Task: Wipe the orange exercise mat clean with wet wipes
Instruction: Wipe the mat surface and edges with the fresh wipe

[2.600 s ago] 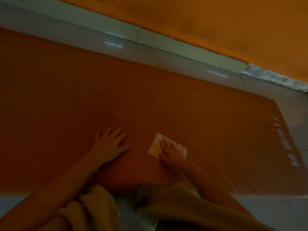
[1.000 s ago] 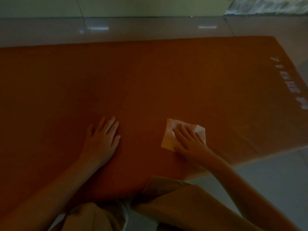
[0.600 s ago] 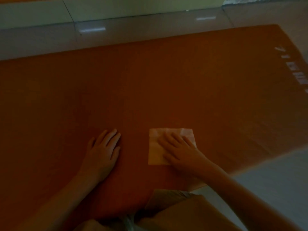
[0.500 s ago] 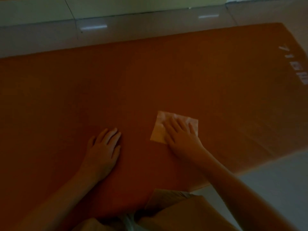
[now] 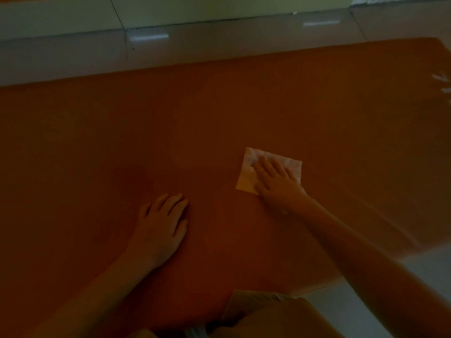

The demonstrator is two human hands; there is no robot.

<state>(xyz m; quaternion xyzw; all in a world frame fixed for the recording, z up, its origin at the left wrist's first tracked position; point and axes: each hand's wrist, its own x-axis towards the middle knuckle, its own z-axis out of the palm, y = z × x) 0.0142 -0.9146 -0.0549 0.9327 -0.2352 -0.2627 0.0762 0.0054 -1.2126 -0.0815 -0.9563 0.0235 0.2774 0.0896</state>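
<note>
slid outward, right grip presses wipe open-fingered; left grip flat on mat.

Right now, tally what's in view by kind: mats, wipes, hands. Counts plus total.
orange mat: 1
wet wipe: 1, flat on the mat
hands: 2, the left hand flat on the mat and the right hand pressing on the wipe
Total: 4

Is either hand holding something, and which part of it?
Nothing is gripped. The right hand presses flat on the wet wipe, covering its near right part; the left hand rests flat on the orange mat.
</note>
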